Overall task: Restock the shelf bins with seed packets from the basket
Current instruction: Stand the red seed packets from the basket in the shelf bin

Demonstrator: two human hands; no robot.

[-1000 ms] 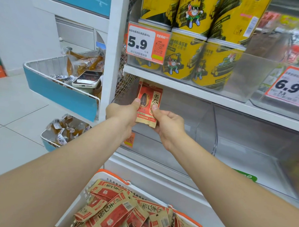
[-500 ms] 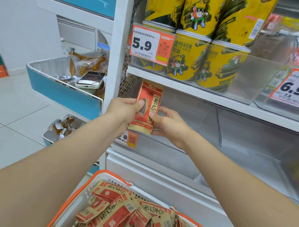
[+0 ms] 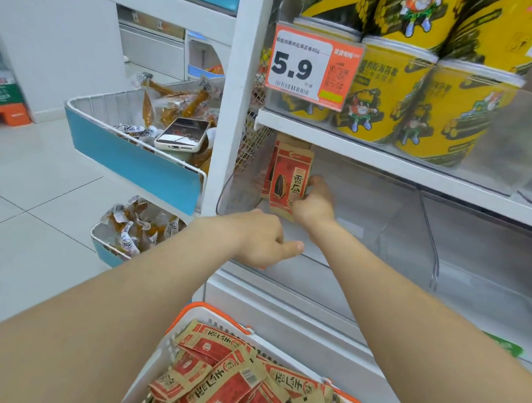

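Red seed packet (image 3: 290, 184) is stood in the bin (image 3: 379, 224), gripped by the right hand (image 3: 315, 205) alone; the left hand (image 3: 263, 240), empty and relaxed, is freed for another.

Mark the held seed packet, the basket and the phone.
seed packet (image 3: 287, 184), head view, on its red front panel.
basket (image 3: 165, 358), head view, on its white left wall.
phone (image 3: 184, 133), head view, middle of its upturned face.

Clear plastic bin (image 3: 403, 231), perhaps matt paper packet (image 3: 290, 178)
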